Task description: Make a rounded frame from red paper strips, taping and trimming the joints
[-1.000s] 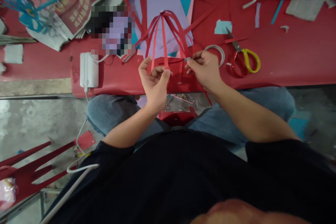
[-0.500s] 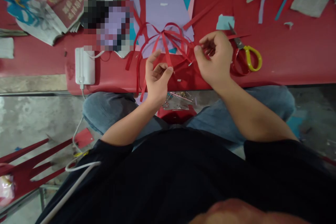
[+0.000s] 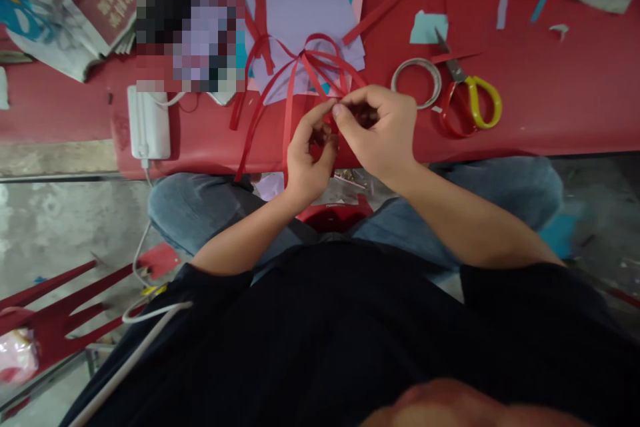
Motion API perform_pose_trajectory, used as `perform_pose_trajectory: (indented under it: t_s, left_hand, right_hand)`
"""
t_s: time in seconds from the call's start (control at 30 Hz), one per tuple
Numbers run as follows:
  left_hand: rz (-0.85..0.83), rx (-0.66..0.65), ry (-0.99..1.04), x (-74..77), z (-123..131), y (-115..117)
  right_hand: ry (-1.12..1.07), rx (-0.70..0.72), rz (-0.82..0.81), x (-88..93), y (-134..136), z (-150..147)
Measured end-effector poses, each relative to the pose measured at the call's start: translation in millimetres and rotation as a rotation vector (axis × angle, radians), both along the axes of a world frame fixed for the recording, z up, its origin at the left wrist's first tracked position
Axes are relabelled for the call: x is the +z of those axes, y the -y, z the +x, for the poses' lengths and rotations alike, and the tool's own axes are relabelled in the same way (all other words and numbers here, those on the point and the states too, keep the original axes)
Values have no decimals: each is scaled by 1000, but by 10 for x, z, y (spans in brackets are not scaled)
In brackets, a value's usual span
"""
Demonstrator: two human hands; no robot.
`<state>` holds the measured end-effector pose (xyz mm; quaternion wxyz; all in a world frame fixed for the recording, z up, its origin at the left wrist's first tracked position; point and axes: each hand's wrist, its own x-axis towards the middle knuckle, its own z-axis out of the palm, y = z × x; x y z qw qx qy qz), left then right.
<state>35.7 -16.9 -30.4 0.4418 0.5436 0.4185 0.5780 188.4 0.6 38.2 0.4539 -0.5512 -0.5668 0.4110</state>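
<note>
A bundle of long red paper strips (image 3: 300,67), joined at one point, fans out over lilac paper (image 3: 305,7) on the red table (image 3: 550,100). My left hand (image 3: 307,157) and my right hand (image 3: 377,127) meet at the table's near edge. Both pinch the near ends of the red strips, fingertips touching each other. Two loose strip ends hang over the edge to the left of my left hand. What lies inside the pinch is hidden by my fingers.
Scissors with a yellow and a red handle (image 3: 467,103) lie right of my right hand, next to a roll of clear tape (image 3: 417,82). A white power bank (image 3: 147,123) with a cable sits at left. Paper scraps and newspapers (image 3: 90,7) cover the far table.
My right hand came back from near the scissors toward the left hand. The two hands now meet and pinch the strip ends together. The strip fan has flattened lower on the table.
</note>
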Motion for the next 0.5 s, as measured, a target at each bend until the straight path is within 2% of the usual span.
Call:
perform_pose_trajectory:
  t_s: [0.2, 0.37, 0.5]
  left_hand:
    - [120, 8, -118, -9, -46, -5]
    - [150, -61, -190, -28, -84, -17]
    - [171, -89, -203, 14, -58, 2]
  right_hand:
    - [14, -15, 10, 33, 42, 13]
    - [14, -33, 41, -28, -14, 47]
    - [22, -32, 50, -49, -66, 97]
